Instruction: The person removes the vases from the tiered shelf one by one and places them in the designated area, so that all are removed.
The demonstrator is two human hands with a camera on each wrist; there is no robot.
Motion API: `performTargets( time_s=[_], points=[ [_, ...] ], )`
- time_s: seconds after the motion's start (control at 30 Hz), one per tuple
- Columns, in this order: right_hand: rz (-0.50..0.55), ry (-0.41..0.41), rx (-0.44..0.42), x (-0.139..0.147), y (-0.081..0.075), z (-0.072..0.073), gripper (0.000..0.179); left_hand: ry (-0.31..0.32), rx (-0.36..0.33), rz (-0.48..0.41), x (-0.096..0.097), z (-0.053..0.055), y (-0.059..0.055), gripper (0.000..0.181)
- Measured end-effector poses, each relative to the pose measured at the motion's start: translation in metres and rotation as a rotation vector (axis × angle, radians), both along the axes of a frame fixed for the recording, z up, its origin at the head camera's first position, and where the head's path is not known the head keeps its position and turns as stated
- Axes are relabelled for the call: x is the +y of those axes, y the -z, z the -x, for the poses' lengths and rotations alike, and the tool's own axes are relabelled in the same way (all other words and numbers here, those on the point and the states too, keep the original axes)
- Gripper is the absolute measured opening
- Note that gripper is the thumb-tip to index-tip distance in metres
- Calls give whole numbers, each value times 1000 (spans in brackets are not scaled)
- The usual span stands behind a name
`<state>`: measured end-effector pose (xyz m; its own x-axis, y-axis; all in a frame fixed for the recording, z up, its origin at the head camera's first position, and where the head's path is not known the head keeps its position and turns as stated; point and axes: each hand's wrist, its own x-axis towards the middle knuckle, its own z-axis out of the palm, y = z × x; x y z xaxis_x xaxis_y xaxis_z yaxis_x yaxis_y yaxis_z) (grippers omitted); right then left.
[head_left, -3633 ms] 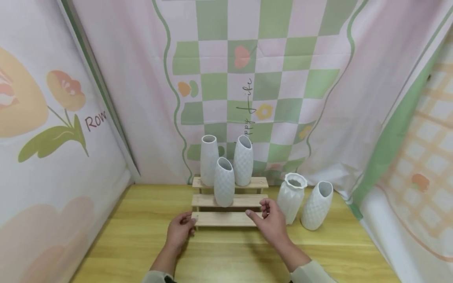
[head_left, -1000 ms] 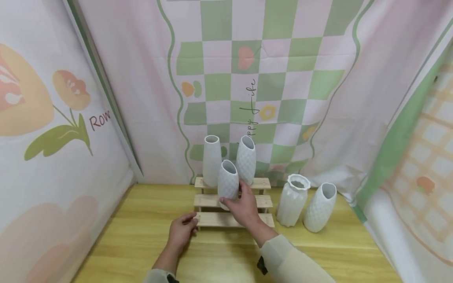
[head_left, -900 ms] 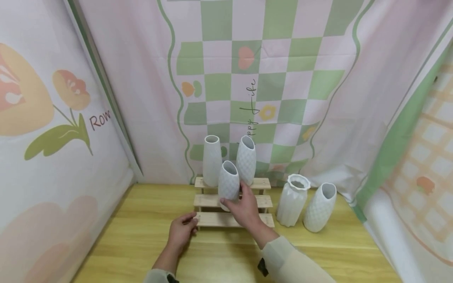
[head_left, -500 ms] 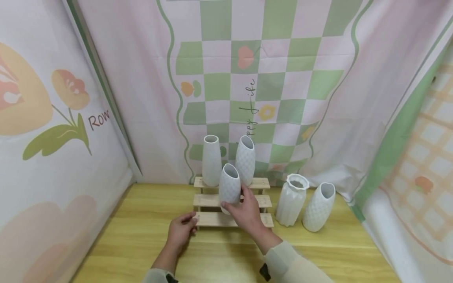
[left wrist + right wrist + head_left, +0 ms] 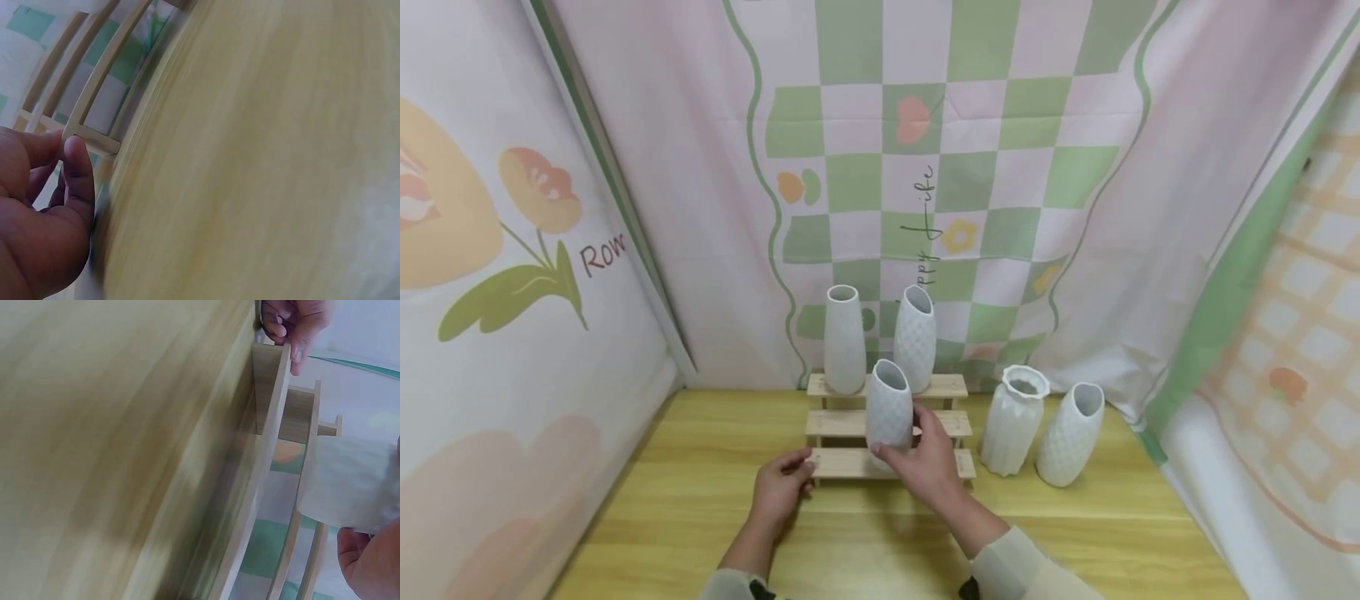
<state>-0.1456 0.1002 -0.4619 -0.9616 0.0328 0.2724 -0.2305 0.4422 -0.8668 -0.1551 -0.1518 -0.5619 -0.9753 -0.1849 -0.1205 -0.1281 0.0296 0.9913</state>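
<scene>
A white textured vase with a slanted mouth is upright in my right hand, thumb in front and fingers along its right side. It stands over the front step of a three-tier wooden rack; in the right wrist view the vase's base shows a gap above that board. My left hand pinches the left end of the front step, thumb and finger around the board's end in the left wrist view. A tall round-mouthed vase and a slant-mouthed vase stand on the top step.
Right of the rack, a ruffle-rimmed white vase and another slant-mouthed vase stand on the wooden table. A checkered green-and-white curtain hangs close behind the rack, with printed cloth on both sides.
My right hand has moved from the front step's right end to the middle-step vase, gripped it, and brought it forward and down over the front step. The left hand stays at the rack.
</scene>
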Motion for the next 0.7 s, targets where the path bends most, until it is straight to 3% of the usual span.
performTargets(
  time_s=[0.23,0.7],
  points=[
    [-42,46,-37,7,6,-5,83,7,35,-12,0,-2,1,34],
    [-29,77,-19,35,11,-14,89,14,19,-19,0,-2,-3,34]
  ],
)
